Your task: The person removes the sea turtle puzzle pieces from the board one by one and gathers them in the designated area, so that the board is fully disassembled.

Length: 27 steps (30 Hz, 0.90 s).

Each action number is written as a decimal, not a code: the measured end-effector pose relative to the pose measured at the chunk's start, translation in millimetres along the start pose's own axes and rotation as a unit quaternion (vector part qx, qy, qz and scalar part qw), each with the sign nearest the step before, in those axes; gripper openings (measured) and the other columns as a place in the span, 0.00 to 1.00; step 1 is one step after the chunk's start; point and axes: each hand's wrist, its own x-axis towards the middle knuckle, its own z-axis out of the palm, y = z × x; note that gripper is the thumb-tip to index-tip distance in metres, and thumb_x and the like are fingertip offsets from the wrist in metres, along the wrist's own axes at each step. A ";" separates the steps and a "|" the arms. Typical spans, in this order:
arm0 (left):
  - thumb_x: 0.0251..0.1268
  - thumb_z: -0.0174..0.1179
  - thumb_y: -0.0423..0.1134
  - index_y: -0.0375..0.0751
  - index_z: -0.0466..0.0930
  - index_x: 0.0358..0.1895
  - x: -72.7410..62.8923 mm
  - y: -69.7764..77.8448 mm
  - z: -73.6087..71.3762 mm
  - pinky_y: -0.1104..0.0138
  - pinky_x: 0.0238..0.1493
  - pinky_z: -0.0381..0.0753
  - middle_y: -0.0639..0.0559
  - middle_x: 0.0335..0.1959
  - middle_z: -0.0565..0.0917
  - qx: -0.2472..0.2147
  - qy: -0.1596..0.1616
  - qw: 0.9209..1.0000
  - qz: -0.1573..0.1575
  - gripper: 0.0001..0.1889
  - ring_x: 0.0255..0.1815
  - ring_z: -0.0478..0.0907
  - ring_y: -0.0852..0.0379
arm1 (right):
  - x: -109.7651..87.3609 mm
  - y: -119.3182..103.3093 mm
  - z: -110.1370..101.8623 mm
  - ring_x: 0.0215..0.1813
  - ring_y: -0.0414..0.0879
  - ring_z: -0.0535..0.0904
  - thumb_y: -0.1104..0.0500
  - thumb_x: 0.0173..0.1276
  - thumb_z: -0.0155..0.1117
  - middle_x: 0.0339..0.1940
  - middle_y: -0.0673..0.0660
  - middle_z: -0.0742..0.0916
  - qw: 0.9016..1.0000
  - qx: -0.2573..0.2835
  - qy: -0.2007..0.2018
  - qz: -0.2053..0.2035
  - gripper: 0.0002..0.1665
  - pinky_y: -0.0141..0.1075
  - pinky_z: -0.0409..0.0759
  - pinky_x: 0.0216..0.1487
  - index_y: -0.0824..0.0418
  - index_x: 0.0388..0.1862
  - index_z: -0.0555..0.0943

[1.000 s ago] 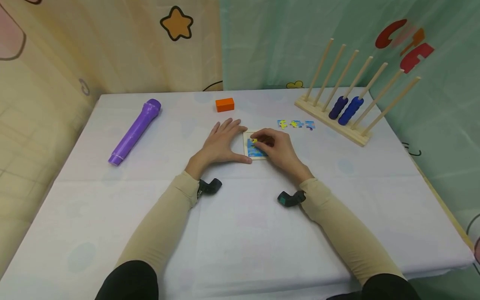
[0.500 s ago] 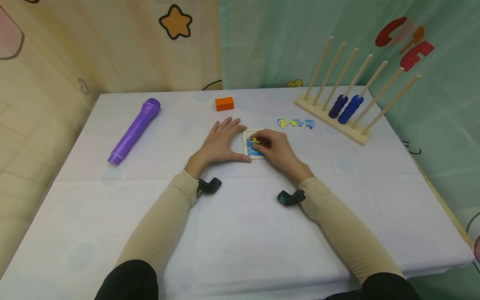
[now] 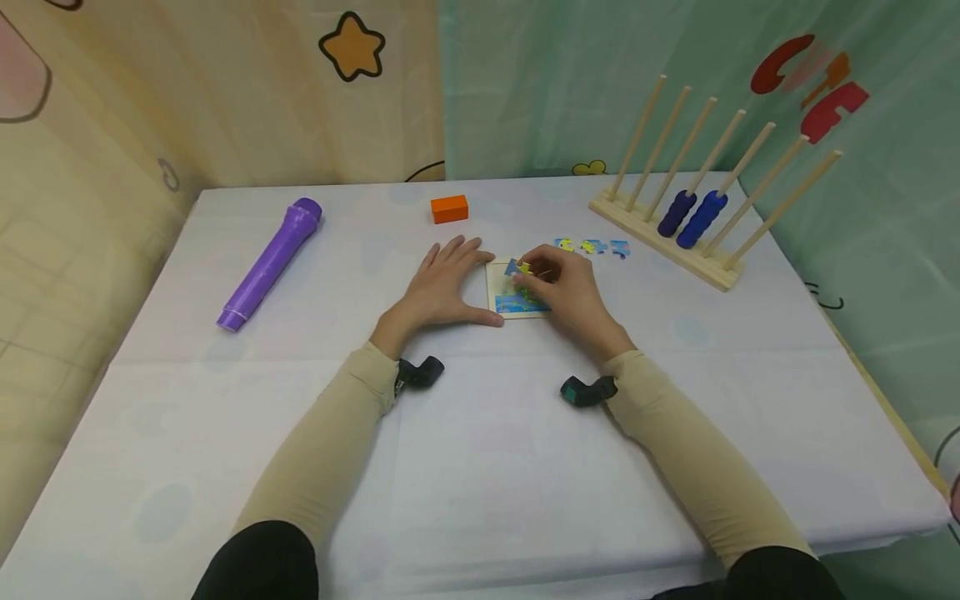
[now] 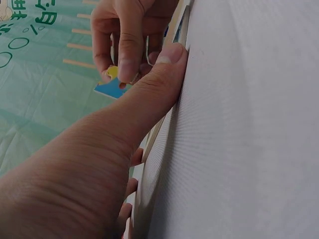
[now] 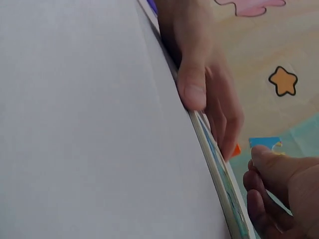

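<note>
A small wooden puzzle tray [image 3: 497, 309] with a blue picture lies at the table's middle. My left hand [image 3: 442, 287] rests flat beside it, thumb [image 4: 159, 74] and fingers bracing its left edge [image 5: 219, 164]. Above the tray's far part, my right hand [image 3: 558, 287] pinches a blue and yellow puzzle piece [image 3: 517, 268] [image 4: 113, 83] [image 5: 264, 143] between thumb and fingertips. The piece is lifted slightly above the tray. Three loose pieces [image 3: 592, 247] lie in a row to the right of the tray.
A purple flashlight [image 3: 270, 262] lies at the left. An orange block [image 3: 449, 208] sits at the back centre. A wooden peg rack [image 3: 678, 242] with two blue sleeves stands at the back right. Printed curtains surround the white-covered table [image 3: 480, 467].
My right hand has lifted and shifted right and away, raising the blue and yellow piece off the tray and uncovering more of the picture. The left hand has stayed put.
</note>
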 end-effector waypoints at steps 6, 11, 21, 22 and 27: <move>0.48 0.73 0.76 0.56 0.63 0.81 -0.7 0.4 -0.3 0.48 0.87 0.28 0.52 0.89 0.50 -0.003 -0.003 1.000 -0.004 0.57 0.90 0.37 0.48 | -1.1 8.3 -29.0 0.54 0.50 0.80 0.52 0.82 0.61 0.48 0.58 0.88 0.997 -0.029 -0.021 0.069 0.16 0.48 0.82 0.63 0.59 0.57 0.88; 0.48 0.73 0.76 0.57 0.63 0.81 -0.2 1.0 -0.4 0.48 0.87 0.28 0.52 0.89 0.50 -0.001 -0.005 1.000 -0.004 0.57 0.90 0.37 0.48 | -5.4 20.4 -47.0 0.52 0.54 0.80 0.56 0.83 0.59 0.46 0.63 0.87 0.994 -0.052 -0.026 0.089 0.18 0.47 0.81 0.62 0.62 0.65 0.81; 0.48 0.73 0.76 0.57 0.63 0.81 0.1 -0.9 0.8 0.48 0.87 0.28 0.52 0.89 0.50 -0.004 -0.001 1.000 -0.003 0.57 0.90 0.37 0.48 | -7.5 33.8 -54.4 0.47 0.54 0.83 0.58 0.79 0.66 0.44 0.64 0.89 0.994 -0.089 0.035 0.060 0.14 0.45 0.81 0.52 0.59 0.60 0.85; 0.48 0.73 0.76 0.57 0.63 0.81 0.1 -0.9 0.8 0.48 0.87 0.28 0.52 0.89 0.50 -0.005 -0.001 1.000 -0.003 0.57 0.90 0.37 0.48 | -7.5 34.8 -53.9 0.47 0.55 0.84 0.59 0.78 0.66 0.43 0.64 0.89 0.993 -0.096 0.039 0.054 0.14 0.46 0.81 0.51 0.60 0.59 0.85; 0.48 0.73 0.76 0.57 0.64 0.81 0.1 -0.7 0.9 0.49 0.87 0.28 0.52 0.88 0.51 -0.006 0.002 1.000 -0.001 0.56 0.90 0.37 0.49 | -6.7 40.5 -51.2 0.43 0.55 0.83 0.59 0.76 0.69 0.41 0.64 0.88 0.989 -0.131 0.061 0.023 0.15 0.44 0.79 0.47 0.63 0.58 0.86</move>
